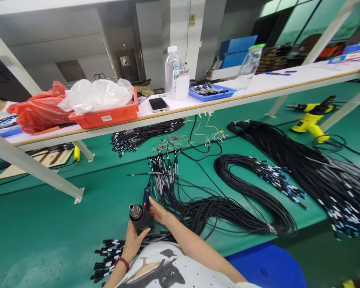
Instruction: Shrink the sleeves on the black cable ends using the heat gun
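Observation:
A dark heat gun [140,220] with a stepped metal nozzle is held close to my body, its nozzle pointing up and its blue handle reaching away from me. My left hand [133,241] grips the barrel from below, thumb and fingers on either side. At the handle, by the red switch, my right hand [159,212] has its fingers closed on the tool, partly hidden behind it. Just beyond lies a bundle of black cables [198,208] with grey and white sleeved ends. More black sleeved cable ends [108,256] lie by my left forearm.
Further cable bundles [276,144] cover the right of the green table [78,224]. A yellow heat gun [310,120] stands at the back right. Across the back runs a raised shelf [210,106] bearing a red bin [108,116], a phone [159,104], bottles and a blue tray [225,95].

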`<action>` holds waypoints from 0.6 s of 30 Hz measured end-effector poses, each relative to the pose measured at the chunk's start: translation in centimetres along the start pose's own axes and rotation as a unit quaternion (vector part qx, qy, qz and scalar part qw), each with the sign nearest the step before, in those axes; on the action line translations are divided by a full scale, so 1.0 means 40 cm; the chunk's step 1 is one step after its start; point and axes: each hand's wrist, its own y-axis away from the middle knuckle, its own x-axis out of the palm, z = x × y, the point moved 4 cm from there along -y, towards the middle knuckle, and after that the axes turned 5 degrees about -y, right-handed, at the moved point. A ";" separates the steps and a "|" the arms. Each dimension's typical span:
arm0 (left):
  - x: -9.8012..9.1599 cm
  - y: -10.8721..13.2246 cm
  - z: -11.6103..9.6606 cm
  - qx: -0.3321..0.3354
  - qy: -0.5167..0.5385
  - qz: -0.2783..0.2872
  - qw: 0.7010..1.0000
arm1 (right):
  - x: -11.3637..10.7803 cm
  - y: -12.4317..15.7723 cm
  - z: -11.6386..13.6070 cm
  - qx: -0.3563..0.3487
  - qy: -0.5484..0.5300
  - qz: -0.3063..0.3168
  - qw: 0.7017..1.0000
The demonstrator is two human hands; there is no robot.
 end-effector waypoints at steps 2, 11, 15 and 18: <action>0.002 0.001 0.000 -0.001 -0.010 0.011 1.000 | -0.002 0.000 -0.004 -0.006 -0.002 -0.006 1.000; -0.009 0.000 -0.002 -0.034 -0.063 0.012 0.997 | -0.062 0.016 0.010 -0.043 0.089 -0.098 0.990; -0.006 0.027 -0.016 -0.045 -0.094 -0.049 0.993 | -0.131 0.038 0.085 -0.071 0.149 -0.135 0.977; -0.007 0.061 -0.041 -0.067 -0.114 -0.098 0.986 | -0.212 0.048 0.175 -0.110 0.188 -0.163 0.962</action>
